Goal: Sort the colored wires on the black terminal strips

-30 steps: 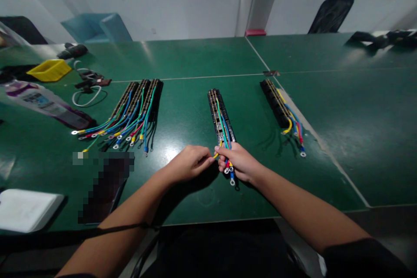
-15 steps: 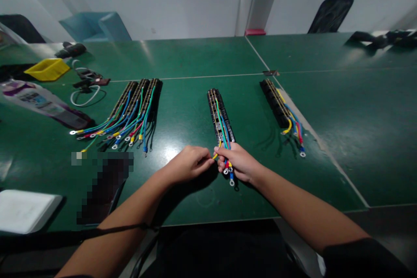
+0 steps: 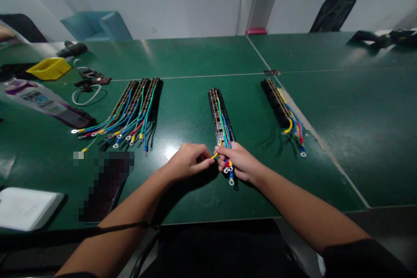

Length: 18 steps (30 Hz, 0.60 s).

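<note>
A long black terminal strip [image 3: 216, 115] with green, blue and yellow wires lies on the green table in front of me. My right hand [image 3: 239, 160] is closed round its near end and the bundle of wires. Ring terminals [image 3: 231, 181] poke out below that hand. My left hand [image 3: 192, 160] pinches a short yellow wire [image 3: 214, 155] that bends out to the left from the strip's near end. The tip of this wire is hidden by the left fingers.
Three wired strips [image 3: 138, 100] lie side by side at left, another strip [image 3: 275, 102] at right. A bottle [image 3: 45, 102], yellow bin [image 3: 48, 69], coiled cable [image 3: 86, 95], pixelated dark object [image 3: 106, 186] and white box [image 3: 31, 208] are on the left. Beyond the table stand chairs [image 3: 334, 13].
The yellow wire in my left fingers is bent slightly further out to the left and shows more of its length. Both hands keep nearly the same place; the view has shifted slightly.
</note>
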Tool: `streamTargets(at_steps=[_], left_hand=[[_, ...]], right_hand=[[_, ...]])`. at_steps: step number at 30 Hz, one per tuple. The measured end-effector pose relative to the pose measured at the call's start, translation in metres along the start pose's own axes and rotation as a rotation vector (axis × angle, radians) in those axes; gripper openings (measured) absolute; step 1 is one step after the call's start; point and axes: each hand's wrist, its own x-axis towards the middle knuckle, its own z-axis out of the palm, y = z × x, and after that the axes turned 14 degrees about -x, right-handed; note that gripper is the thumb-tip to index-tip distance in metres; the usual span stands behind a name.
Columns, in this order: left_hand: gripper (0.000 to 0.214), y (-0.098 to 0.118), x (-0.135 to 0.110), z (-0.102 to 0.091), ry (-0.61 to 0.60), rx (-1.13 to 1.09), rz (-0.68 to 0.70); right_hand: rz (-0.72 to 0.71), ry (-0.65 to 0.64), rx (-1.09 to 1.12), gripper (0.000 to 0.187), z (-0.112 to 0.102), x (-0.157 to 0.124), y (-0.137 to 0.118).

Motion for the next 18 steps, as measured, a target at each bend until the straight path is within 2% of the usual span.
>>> streamTargets(at_steps=[5, 12, 18], left_hand=[[0.022, -0.0001, -0.0001, 0.0001, -0.023, 0.042, 0.037], [0.02, 0.0005, -0.0003, -0.0011, -0.034, -0.042, -0.009], [0.022, 0.0017, 0.0005, -0.0003, -0.037, 0.038, 0.018]], right_hand=[[0.006, -0.007, -0.009, 0.017, 0.0003, -0.0014, -0.0018], [0.009, -0.011, -0.013, 0.016, -0.0005, -0.0005, -0.0005], [0.003, -0.017, -0.023, 0.017, -0.0009, 0.0002, 0.0004]])
